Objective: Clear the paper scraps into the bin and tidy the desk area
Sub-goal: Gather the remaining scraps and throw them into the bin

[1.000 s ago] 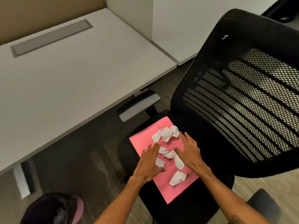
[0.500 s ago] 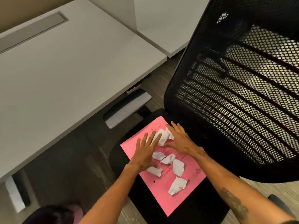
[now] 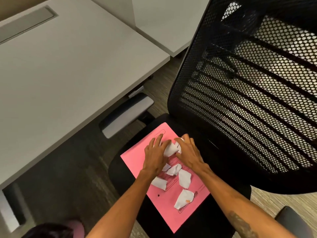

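A pink folder point(image 3: 137, 158) lies flat on the black chair seat point(image 3: 216, 219). Several crumpled white paper scraps point(image 3: 184, 178) are scattered on it. My left hand point(image 3: 155, 156) and my right hand point(image 3: 189, 154) rest side by side at the folder's far end, fingers curled around a small cluster of scraps point(image 3: 170, 149) pressed between them. Other scraps lie loose nearer to me, by my wrists. A dark round bin with a pink lining point(image 3: 51, 230) shows at the bottom left corner, mostly cut off.
The chair's black mesh backrest point(image 3: 248, 93) rises close on the right. Its grey armrest point(image 3: 127, 115) sits left of the seat, under the edge of a white desk point(image 3: 68, 66). A second desk surface point(image 3: 163, 28) lies beyond. The floor is dark wood-look.
Both hands slid from the middle of the folder to its far end and closed in on the scraps there. The view moved closer to the chair.
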`<control>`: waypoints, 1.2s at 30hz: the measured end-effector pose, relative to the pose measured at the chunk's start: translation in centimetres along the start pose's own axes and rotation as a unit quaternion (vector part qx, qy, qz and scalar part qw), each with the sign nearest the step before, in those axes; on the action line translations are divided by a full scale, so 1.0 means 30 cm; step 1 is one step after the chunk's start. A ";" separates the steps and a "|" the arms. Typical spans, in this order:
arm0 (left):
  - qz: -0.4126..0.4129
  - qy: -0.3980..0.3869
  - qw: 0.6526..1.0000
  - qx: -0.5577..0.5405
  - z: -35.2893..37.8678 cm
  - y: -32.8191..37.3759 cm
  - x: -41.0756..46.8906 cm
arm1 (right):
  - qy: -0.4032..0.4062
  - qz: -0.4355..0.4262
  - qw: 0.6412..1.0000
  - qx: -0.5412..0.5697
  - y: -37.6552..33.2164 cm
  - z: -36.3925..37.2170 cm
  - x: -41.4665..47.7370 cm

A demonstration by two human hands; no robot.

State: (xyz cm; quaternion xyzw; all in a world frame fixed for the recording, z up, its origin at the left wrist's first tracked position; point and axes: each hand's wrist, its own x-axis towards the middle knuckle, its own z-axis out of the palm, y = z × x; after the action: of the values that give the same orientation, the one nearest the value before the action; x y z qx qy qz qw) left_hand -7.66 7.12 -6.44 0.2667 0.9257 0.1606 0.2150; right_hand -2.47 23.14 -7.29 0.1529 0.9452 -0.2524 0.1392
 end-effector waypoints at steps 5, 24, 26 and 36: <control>0.015 -0.032 0.998 0.044 0.016 0.031 0.011 | 0.094 0.075 0.988 0.096 0.002 -0.014 -0.126; 0.076 -0.181 0.977 0.089 -0.041 -0.053 -0.079 | -0.233 0.004 0.972 -0.039 0.035 0.110 -0.328; 0.076 -0.212 0.970 0.089 -0.041 -0.073 -0.104 | -0.255 -0.013 0.965 -0.065 0.053 0.120 -0.341; 0.113 -0.179 0.965 0.152 0.038 -0.083 -0.190 | -0.250 -0.025 0.962 -0.109 0.050 0.105 -0.347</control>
State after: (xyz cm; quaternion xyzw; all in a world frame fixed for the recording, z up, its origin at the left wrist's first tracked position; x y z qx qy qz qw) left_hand -3.81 2.11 -6.66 0.4235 0.8496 -0.0094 0.3142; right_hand 8.16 20.46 -7.03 0.0451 0.9058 -0.1810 0.3805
